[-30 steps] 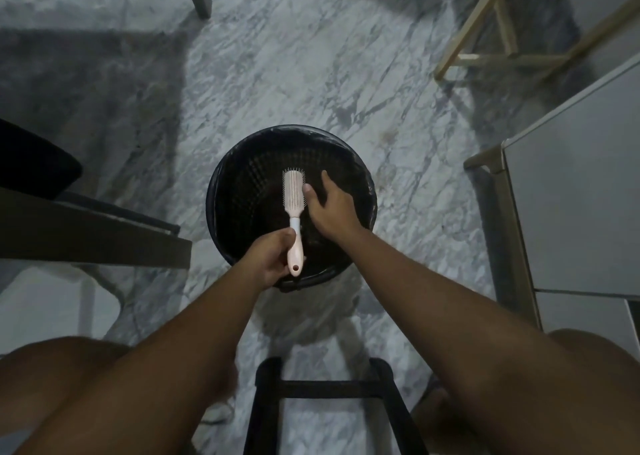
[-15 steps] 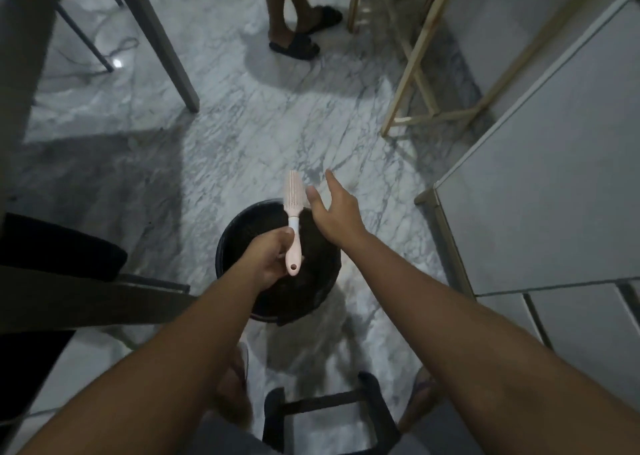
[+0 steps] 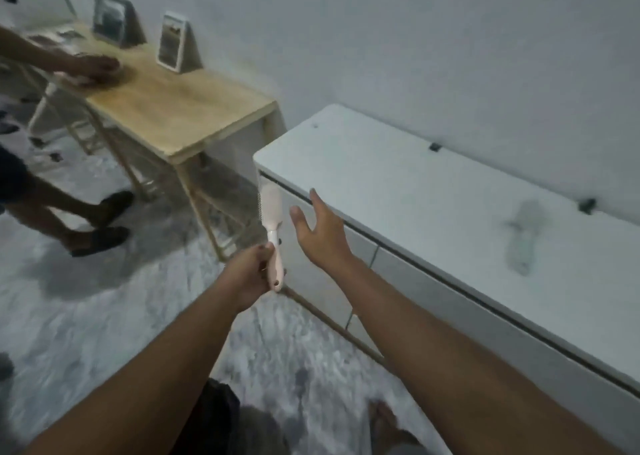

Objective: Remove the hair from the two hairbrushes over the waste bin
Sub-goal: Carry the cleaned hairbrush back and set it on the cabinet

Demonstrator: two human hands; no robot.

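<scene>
Grey hairbrush [image 3: 523, 238] on white cabinet [image 3: 398, 184]

Marble floor [image 3: 104, 316] lies open between white cabinet [image 3: 433, 212] and another person's legs [image 3: 59, 201].

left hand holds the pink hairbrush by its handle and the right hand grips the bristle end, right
Not quite. In the head view the right hand is open, fingers spread, beside the pink hairbrush without touching it. The left hand does hold the handle.

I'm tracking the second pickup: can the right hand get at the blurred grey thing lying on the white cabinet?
Probably yes. The right hand is open and holds nothing, and nothing stands between it and the grey thing on the cabinet top; it lies apart, further right.
</scene>
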